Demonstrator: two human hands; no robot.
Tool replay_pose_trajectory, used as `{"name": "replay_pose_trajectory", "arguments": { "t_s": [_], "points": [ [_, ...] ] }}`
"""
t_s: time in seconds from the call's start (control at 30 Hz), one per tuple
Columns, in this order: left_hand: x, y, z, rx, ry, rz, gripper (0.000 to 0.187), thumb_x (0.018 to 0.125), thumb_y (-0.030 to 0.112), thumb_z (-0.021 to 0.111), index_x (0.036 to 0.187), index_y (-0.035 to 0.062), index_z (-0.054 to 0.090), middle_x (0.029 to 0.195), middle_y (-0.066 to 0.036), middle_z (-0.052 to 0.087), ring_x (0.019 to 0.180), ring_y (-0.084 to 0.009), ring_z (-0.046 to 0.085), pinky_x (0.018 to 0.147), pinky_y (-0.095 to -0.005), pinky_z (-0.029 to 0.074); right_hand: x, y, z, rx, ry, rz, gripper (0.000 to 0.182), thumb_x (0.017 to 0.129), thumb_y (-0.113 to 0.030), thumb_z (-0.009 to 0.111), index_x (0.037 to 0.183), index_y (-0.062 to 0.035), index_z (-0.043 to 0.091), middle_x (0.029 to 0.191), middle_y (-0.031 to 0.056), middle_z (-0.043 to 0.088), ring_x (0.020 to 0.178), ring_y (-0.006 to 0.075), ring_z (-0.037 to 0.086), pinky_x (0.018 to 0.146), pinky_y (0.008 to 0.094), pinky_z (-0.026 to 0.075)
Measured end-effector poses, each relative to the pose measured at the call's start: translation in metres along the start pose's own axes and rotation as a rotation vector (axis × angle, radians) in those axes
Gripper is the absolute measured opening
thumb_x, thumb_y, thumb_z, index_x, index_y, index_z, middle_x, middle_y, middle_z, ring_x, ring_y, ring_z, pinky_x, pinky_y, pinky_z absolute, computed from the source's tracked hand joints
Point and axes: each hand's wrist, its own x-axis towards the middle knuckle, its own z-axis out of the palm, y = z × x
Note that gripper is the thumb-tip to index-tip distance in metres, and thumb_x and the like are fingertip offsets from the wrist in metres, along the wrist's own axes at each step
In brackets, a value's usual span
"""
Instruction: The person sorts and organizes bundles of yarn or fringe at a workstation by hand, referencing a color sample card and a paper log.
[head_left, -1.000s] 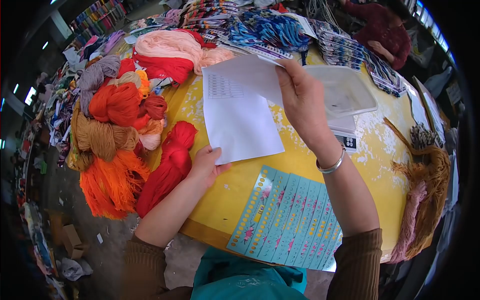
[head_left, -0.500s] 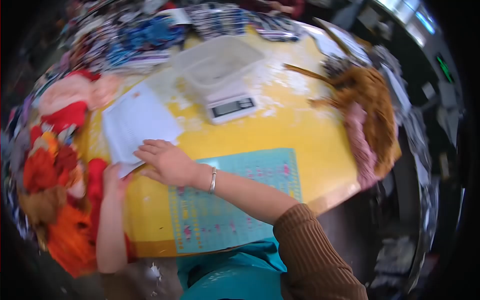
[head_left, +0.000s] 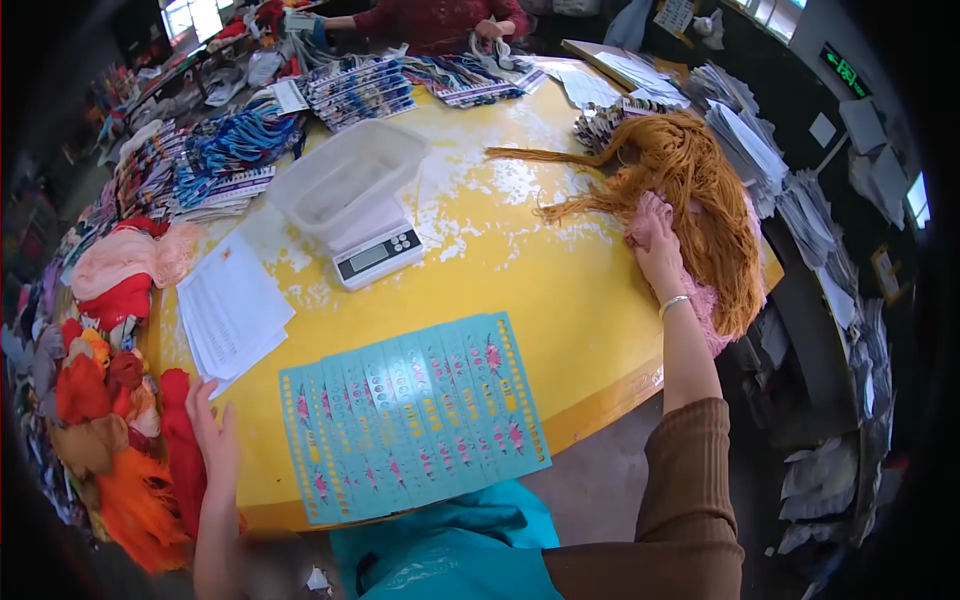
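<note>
My right hand (head_left: 657, 250) is closed on a skein of pink yarn (head_left: 700, 300) at the table's right edge. A large tangle of golden-brown yarn (head_left: 722, 210) lies against the pink skein and partly over it. On the far left, my left hand (head_left: 212, 435) has its fingers stretched and apart, holding nothing. It rests by the near corner of the white printed papers (head_left: 232, 310), next to red yarn (head_left: 182, 450). Between my hands lies a turquoise sheet (head_left: 415, 425) with rows of holes and pink flower prints.
A digital scale (head_left: 380, 260) bears a clear plastic tub (head_left: 350, 175) on the yellow table (head_left: 590, 330). Yarn bundles on cards (head_left: 360, 92) line the far side. Orange yarn (head_left: 140, 510) hangs at the left. Opposite, a person in a dark red sleeve (head_left: 400, 22) handles yarn.
My right hand has left the papers, moved across to the right and taken hold of the pink yarn. The left hand has come off the papers' corner. The view has shifted.
</note>
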Motion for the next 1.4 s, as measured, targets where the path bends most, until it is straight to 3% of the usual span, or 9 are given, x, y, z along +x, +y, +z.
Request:
{"name": "replay_pose_trajectory", "arguments": {
  "t_s": [0.17, 0.3, 0.43, 0.57, 0.73, 0.83, 0.93, 1.1, 1.4],
  "points": [
    [-0.004, 0.049, 0.006, 0.019, -0.135, 0.009, 0.034, 0.088, 0.003, 0.055, 0.121, 0.0057, 0.051, 0.14, -0.013, 0.039, 0.129, -0.0294, 0.041, 0.099, -0.039, 0.041, 0.006, -0.003, -0.002, -0.072, -0.182, 0.075, 0.054, 0.077, -0.009, 0.063, 0.129, -0.0188, 0.054, 0.121, 0.0136, 0.058, 0.112, 0.0354, 0.054, 0.09, 0.0424, 0.05],
    [-0.012, 0.074, 0.0, 0.033, -0.144, 0.058, 0.031, 0.087, 0.002, 0.055, 0.118, 0.0046, 0.052, 0.139, -0.013, 0.04, 0.128, -0.0285, 0.043, 0.097, -0.0382, 0.042, -0.01, 0.03, -0.034, 0.393, 0.29, 0.049, 0.048, 0.077, -0.004, 0.065, 0.125, -0.0054, 0.057, 0.116, 0.0156, 0.062, 0.107, 0.0317, 0.059, 0.093, 0.0383, 0.048],
    [-0.022, 0.1, 0.008, -0.022, -0.206, 0.15, 0.026, 0.087, 0.002, 0.055, 0.112, 0.0027, 0.056, 0.126, -0.013, 0.053, 0.119, -0.0276, 0.052, 0.095, -0.037, 0.044, -0.064, 0.04, -0.147, 0.663, 0.323, 0.23, 0.048, 0.08, 0.002, 0.062, 0.128, -0.0035, 0.057, 0.115, 0.0094, 0.064, 0.104, 0.0162, 0.06, 0.092, 0.0272, 0.046],
    [-0.045, 0.161, 0.031, -0.215, -0.432, 0.368, 0.026, 0.083, 0.002, 0.06, 0.109, 0.0024, 0.059, 0.106, -0.014, 0.064, 0.1, -0.0301, 0.063, 0.086, -0.037, 0.05, -0.127, 0.002, -0.254, 0.628, 0.432, 0.184, 0.049, 0.077, 0.006, 0.057, 0.126, 0.0012, 0.057, 0.119, 0.0116, 0.063, 0.109, 0.0186, 0.059, 0.099, 0.0304, 0.043],
    [-0.11, 0.251, 0.04, -0.483, -0.491, 0.934, 0.051, 0.08, 0.028, 0.076, 0.124, 0.0082, 0.057, 0.11, -0.013, 0.061, 0.094, -0.03, 0.064, 0.077, -0.0388, 0.054, -0.207, -0.094, -0.325, 0.541, 0.25, -0.26, 0.049, 0.068, -0.003, 0.064, 0.117, 0.0011, 0.061, 0.108, 0.0225, 0.062, 0.099, 0.0371, 0.062, 0.086, 0.0424, 0.052],
    [-0.146, 0.269, 0.019, -0.687, -0.436, 1.092, 0.064, 0.079, 0.046, 0.073, 0.13, 0.011, 0.054, 0.109, -0.009, 0.053, 0.093, -0.0265, 0.06, 0.078, -0.0369, 0.053, -0.247, -0.151, -0.328, 0.653, -0.07, -0.552, 0.048, 0.062, -0.012, 0.078, 0.108, -0.0029, 0.068, 0.106, 0.0172, 0.061, 0.088, 0.0323, 0.063, 0.071, 0.0386, 0.054],
    [-0.173, 0.252, -0.018, -0.429, -0.322, 0.967, 0.072, 0.072, 0.051, 0.077, 0.129, 0.0118, 0.056, 0.111, -0.007, 0.05, 0.101, -0.0251, 0.054, 0.082, -0.0362, 0.05, -0.268, -0.218, -0.312, 0.952, -0.19, -0.731, 0.054, 0.06, -0.009, 0.075, 0.114, -0.0041, 0.066, 0.102, 0.0162, 0.061, 0.087, 0.0337, 0.065, 0.071, 0.0383, 0.056],
    [-0.19, 0.189, -0.087, -0.113, -0.336, 0.601, 0.069, 0.063, 0.032, 0.087, 0.121, 0.0079, 0.06, 0.114, -0.011, 0.047, 0.107, -0.0286, 0.049, 0.089, -0.0379, 0.045, -0.289, -0.303, -0.296, 1.248, -0.335, -0.8, 0.056, 0.065, -0.009, 0.078, 0.119, -0.0054, 0.064, 0.107, 0.0144, 0.06, 0.091, 0.0296, 0.063, 0.071, 0.0364, 0.055],
    [-0.24, 0.105, -0.168, -0.173, -0.073, 0.194, 0.047, 0.059, -0.001, 0.066, 0.104, 0.0008, 0.055, 0.103, -0.014, 0.046, 0.094, -0.029, 0.051, 0.084, -0.0335, 0.044, -0.319, -0.422, -0.304, 1.615, -0.668, -1.07, 0.051, 0.077, -0.017, 0.074, 0.124, -0.0057, 0.057, 0.118, 0.0192, 0.058, 0.101, 0.0361, 0.061, 0.083, 0.0412, 0.054]
  ]
}}
